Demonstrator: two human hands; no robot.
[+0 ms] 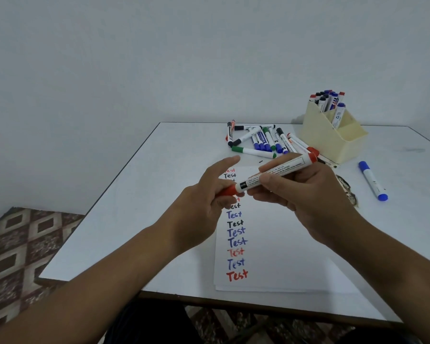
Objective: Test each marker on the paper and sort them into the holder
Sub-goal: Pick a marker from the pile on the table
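Red-capped white marker (pixel 274 173), slanted in the air above the white sheet of paper (pixel 271 244), is held by both hands: the right hand (pixel 305 192) has its grip clamped round the barrel, and the left hand (pixel 209 197) pinches the red cap end with its forefinger stretched out straight. Whether the cap is coming off or going on cannot be told. If the pull is uneven, the cap could pop free and roll off the surface, or the bare tip could smear a finger or the column of "Test" words already written. A careless elbow might also nudge the loose pile of markers (pixel 261 140) lying just beyond the paper, beside the cream plastic holder (pixel 333 137) with sorted markers standing in it. One blue-capped marker (pixel 372 181) lies apart to the right. The white surface (pixel 134 214) meets a plain pale wall; a patterned brown carpet (pixel 18 247) covers the floor at left.
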